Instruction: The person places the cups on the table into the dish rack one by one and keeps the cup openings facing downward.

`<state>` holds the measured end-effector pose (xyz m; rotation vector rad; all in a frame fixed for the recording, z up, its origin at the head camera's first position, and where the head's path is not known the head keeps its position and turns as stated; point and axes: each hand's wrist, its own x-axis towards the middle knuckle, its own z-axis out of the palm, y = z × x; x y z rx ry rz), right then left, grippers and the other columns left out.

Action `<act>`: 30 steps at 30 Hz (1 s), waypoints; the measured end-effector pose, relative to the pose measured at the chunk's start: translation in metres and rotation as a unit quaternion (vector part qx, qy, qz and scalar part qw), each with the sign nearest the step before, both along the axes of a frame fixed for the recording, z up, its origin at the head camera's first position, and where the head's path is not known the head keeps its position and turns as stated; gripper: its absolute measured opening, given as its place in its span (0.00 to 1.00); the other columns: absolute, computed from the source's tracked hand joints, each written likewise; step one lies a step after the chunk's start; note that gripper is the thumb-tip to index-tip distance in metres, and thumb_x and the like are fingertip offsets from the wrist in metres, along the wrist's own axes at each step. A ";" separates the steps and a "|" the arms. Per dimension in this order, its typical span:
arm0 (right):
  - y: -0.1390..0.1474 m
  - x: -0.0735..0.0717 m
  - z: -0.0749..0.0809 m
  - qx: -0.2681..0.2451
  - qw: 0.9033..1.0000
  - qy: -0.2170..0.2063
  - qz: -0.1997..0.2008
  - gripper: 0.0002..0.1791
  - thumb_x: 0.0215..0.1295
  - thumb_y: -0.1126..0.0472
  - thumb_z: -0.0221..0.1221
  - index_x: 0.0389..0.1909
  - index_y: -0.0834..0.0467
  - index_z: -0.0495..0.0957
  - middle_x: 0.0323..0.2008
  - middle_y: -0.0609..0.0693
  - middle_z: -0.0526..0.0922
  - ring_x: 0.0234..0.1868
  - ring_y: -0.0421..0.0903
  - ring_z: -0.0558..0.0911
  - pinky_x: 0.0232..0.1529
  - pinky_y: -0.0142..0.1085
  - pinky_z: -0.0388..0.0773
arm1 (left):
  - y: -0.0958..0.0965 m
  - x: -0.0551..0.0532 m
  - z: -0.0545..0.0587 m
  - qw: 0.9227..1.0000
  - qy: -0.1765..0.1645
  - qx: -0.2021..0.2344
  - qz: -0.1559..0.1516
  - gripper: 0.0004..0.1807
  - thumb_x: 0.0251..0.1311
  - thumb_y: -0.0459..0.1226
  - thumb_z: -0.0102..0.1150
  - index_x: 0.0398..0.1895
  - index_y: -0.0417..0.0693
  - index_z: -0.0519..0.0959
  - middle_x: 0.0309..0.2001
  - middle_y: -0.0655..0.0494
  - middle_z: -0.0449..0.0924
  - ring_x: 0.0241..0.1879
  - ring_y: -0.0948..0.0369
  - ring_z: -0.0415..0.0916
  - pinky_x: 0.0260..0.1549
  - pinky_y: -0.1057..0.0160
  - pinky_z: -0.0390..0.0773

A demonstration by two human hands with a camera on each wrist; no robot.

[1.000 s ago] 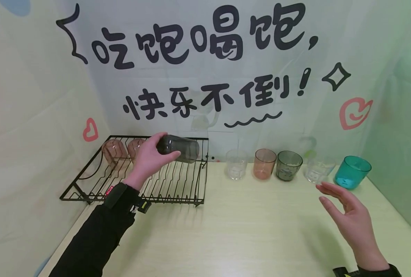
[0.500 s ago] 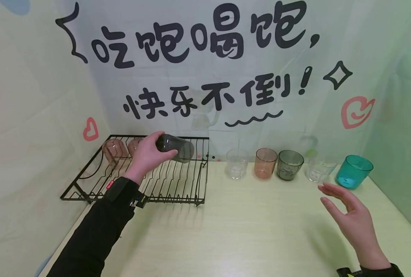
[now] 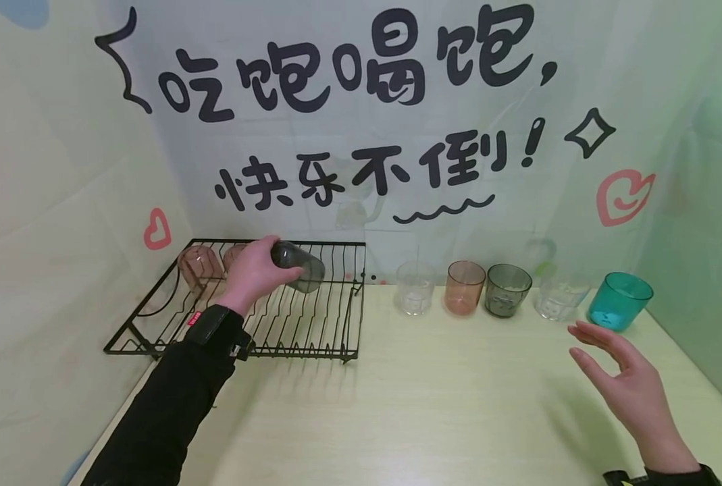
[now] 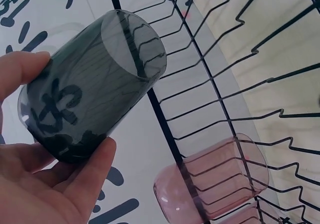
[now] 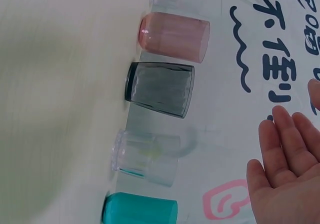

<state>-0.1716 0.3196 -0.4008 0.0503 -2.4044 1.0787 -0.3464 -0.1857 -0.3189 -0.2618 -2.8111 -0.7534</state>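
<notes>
My left hand (image 3: 254, 272) grips a dark grey transparent glass (image 3: 302, 266) by its base end, above the black wire rack (image 3: 351, 354). The glass lies tilted, its mouth pointing right and a little down. In the left wrist view the fingers and thumb wrap the base of the grey glass (image 4: 90, 84). Two pink glasses rest on the rack's left part; one pink glass (image 3: 199, 266) shows fully, the other is partly behind my hand. My right hand (image 3: 634, 391) hovers over the right side of the table, fingers extended, holding nothing, nearest the teal glass (image 3: 619, 302).
Along the table's back edge stand a clear glass (image 3: 415, 289), an orange-pink glass (image 3: 465, 288), a grey-green glass (image 3: 507, 290) and another clear glass (image 3: 560, 299). A printed cloth (image 3: 336, 135) hangs behind the table (image 3: 433, 405), with cloth at both sides.
My left hand has moved slightly left with the grey glass, whose mouth end has swung left and down. My right hand has drifted a little to the right.
</notes>
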 end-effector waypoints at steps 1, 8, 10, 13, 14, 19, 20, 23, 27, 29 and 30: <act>0.001 0.000 0.000 0.004 1.000 -0.002 -0.004 0.25 0.57 0.54 0.58 0.57 0.45 0.68 0.51 0.43 0.75 0.53 0.27 0.65 0.45 0.20 0.58 | -0.001 -0.001 0.000 1.000 -0.003 -0.003 0.001 0.34 0.42 0.55 0.63 0.50 0.47 0.67 0.41 0.52 0.72 0.38 0.54 0.70 0.34 0.57 0.71; 0.008 0.002 0.000 0.014 0.999 -0.019 -0.021 0.25 0.57 0.52 0.58 0.58 0.43 0.68 0.51 0.41 0.74 0.54 0.25 0.62 0.46 0.25 0.57 | -0.004 -0.007 0.000 0.999 0.000 -0.033 0.014 0.33 0.42 0.55 0.61 0.48 0.45 0.68 0.40 0.51 0.73 0.38 0.53 0.70 0.34 0.56 0.70; 0.009 0.001 -0.001 0.013 0.999 -0.024 -0.023 0.26 0.57 0.52 0.59 0.58 0.43 0.68 0.51 0.41 0.74 0.54 0.25 0.62 0.46 0.25 0.57 | -0.005 -0.008 0.000 0.999 0.000 -0.038 0.017 0.33 0.41 0.55 0.61 0.48 0.45 0.68 0.40 0.50 0.73 0.38 0.53 0.70 0.34 0.56 0.70; 0.010 0.001 -0.002 0.016 0.999 -0.030 -0.025 0.26 0.57 0.51 0.58 0.58 0.42 0.68 0.51 0.41 0.74 0.54 0.25 0.61 0.45 0.27 0.57 | -0.005 -0.011 0.000 0.999 -0.003 -0.046 0.018 0.33 0.41 0.54 0.62 0.48 0.44 0.68 0.41 0.49 0.73 0.39 0.53 0.70 0.35 0.55 0.70; 0.011 0.001 -0.002 0.017 0.999 -0.032 -0.026 0.26 0.57 0.51 0.58 0.58 0.42 0.67 0.51 0.41 0.74 0.54 0.25 0.61 0.45 0.28 0.58 | -0.004 -0.012 0.000 0.999 -0.004 -0.050 0.020 0.33 0.41 0.54 0.61 0.48 0.44 0.68 0.41 0.49 0.73 0.39 0.53 0.70 0.35 0.54 0.70; 0.013 0.000 -0.001 0.020 0.999 -0.040 -0.030 0.26 0.58 0.50 0.57 0.59 0.41 0.66 0.53 0.41 0.73 0.54 0.24 0.61 0.45 0.33 0.59 | -0.005 -0.017 0.000 0.997 -0.008 -0.068 0.023 0.31 0.41 0.54 0.61 0.46 0.45 0.68 0.40 0.49 0.73 0.38 0.52 0.70 0.34 0.53 0.70; 0.014 0.000 -0.001 0.020 0.998 -0.041 -0.030 0.26 0.58 0.50 0.57 0.59 0.41 0.66 0.53 0.41 0.73 0.54 0.24 0.61 0.45 0.33 0.59 | -0.005 -0.018 0.000 0.997 -0.007 -0.071 0.024 0.31 0.41 0.53 0.61 0.45 0.45 0.68 0.39 0.49 0.73 0.38 0.52 0.70 0.33 0.54 0.69; 0.015 0.000 -0.002 0.022 0.998 -0.040 -0.032 0.26 0.58 0.50 0.57 0.59 0.41 0.66 0.53 0.41 0.73 0.54 0.23 0.60 0.46 0.36 0.60 | -0.005 -0.021 0.000 0.997 -0.004 -0.077 0.029 0.29 0.40 0.53 0.61 0.42 0.45 0.68 0.37 0.49 0.73 0.36 0.52 0.70 0.31 0.54 0.69; 0.017 -0.001 -0.002 0.018 0.999 -0.035 -0.035 0.26 0.57 0.50 0.58 0.58 0.41 0.67 0.53 0.41 0.73 0.54 0.24 0.61 0.48 0.40 0.59 | -0.006 -0.024 0.000 0.995 -0.009 -0.089 0.038 0.30 0.40 0.53 0.61 0.43 0.44 0.68 0.37 0.48 0.73 0.36 0.51 0.70 0.31 0.54 0.70; 0.018 -0.001 -0.002 0.017 0.999 -0.032 -0.033 0.26 0.57 0.50 0.58 0.59 0.42 0.67 0.53 0.42 0.73 0.53 0.23 0.61 0.51 0.47 0.60 | -0.007 -0.027 -0.001 0.994 -0.016 -0.096 0.043 0.31 0.40 0.53 0.61 0.44 0.43 0.67 0.38 0.47 0.73 0.36 0.50 0.70 0.32 0.53 0.70; 0.018 -0.001 -0.002 0.015 0.999 -0.031 -0.033 0.26 0.57 0.50 0.58 0.59 0.42 0.67 0.53 0.42 0.73 0.53 0.23 0.61 0.52 0.49 0.60 | -0.007 -0.028 -0.001 0.994 -0.019 -0.099 0.044 0.31 0.41 0.53 0.61 0.44 0.43 0.67 0.38 0.46 0.73 0.36 0.49 0.70 0.32 0.52 0.70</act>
